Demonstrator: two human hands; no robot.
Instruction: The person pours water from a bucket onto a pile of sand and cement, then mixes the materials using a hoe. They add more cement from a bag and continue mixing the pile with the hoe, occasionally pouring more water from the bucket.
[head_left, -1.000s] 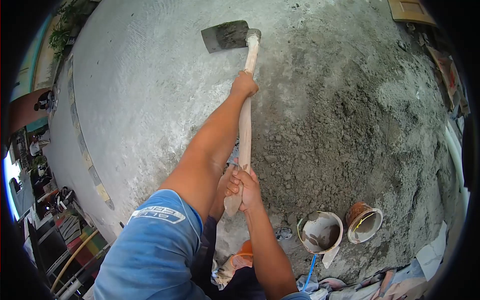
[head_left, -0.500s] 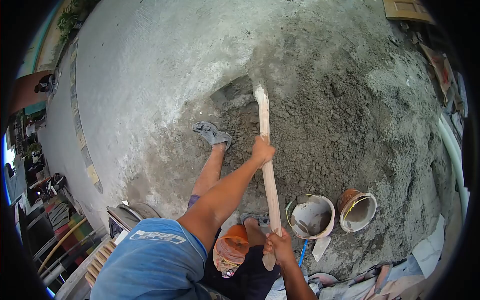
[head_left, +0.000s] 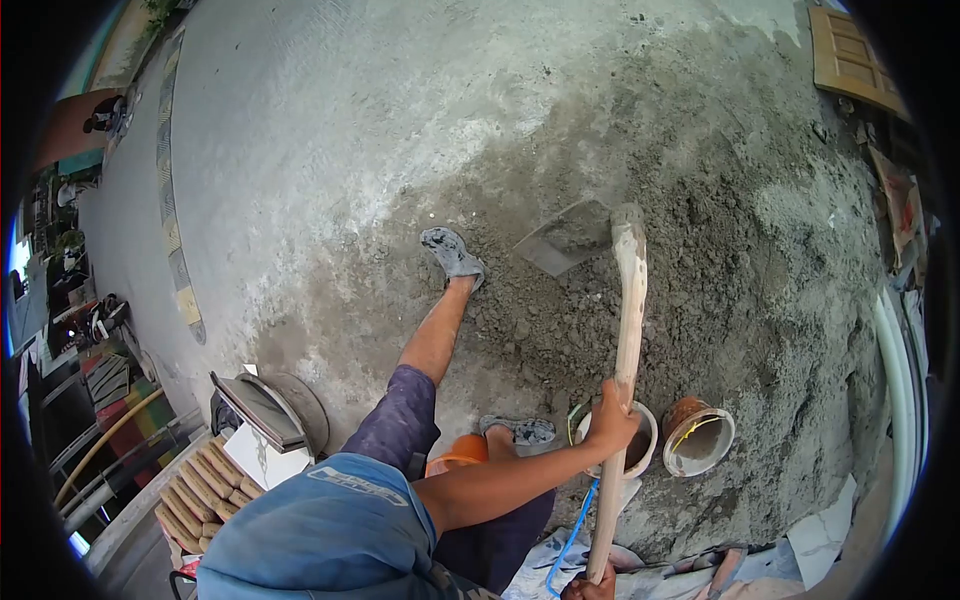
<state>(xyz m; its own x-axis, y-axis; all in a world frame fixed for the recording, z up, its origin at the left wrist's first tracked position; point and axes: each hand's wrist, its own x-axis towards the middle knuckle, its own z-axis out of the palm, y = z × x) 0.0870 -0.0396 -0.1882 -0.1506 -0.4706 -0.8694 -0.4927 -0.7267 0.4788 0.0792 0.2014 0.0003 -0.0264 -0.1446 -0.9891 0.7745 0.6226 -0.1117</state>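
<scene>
My left hand [head_left: 612, 422] is wrapped round the middle of a hoe's wooden handle. At the bottom edge of the view my right hand [head_left: 592, 585] grips the handle's lower end, partly cut off by the frame. The hoe [head_left: 630, 310] has a wide flat metal blade, which appears just above a heap of grey sand or mortar mix [head_left: 690, 260]. Behind my left hand and the handle stands a whitish bucket [head_left: 645, 440], partly hidden. My foot in a grey shoe [head_left: 452, 255] is planted left of the blade.
A second bucket [head_left: 700, 445] with a yellow handle stands on the right, and an orange bucket [head_left: 458, 452] sits by my legs. Filled sacks or rolls [head_left: 205, 490] are stacked at lower left. Pale pipes [head_left: 895, 370] run along the right edge; a wooden door panel [head_left: 855, 58] lies upper right.
The hoe has been pulled back toward me and to the right, its blade lifting off the mix. Both hands moved down and right with it, my left now in front of the whitish bucket.
</scene>
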